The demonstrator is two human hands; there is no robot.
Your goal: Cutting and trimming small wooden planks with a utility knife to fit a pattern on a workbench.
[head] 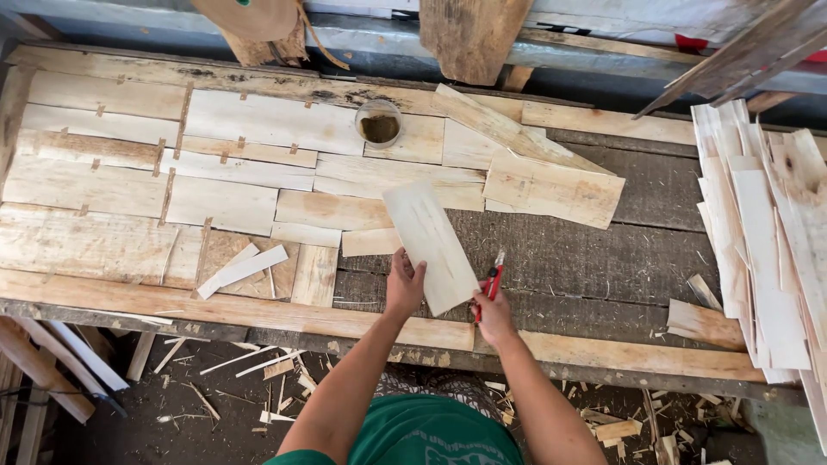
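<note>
Head view, looking down on a long wooden workbench (603, 258). A pale rectangular sheet of wood veneer (429, 245) is held tilted above the bench, near its front edge. Its left edge is gripped by the left hand (403, 288), fingers clamped on it. Its lower right corner is touched by the right hand (494, 317), whose fingers are closed around a red-handled cutter (492, 282). Patched veneer pieces (224, 172) are laid flat to the left, beside a small round tin (378, 124). Loose veneer strips (767, 250) are stacked at right.
</note>
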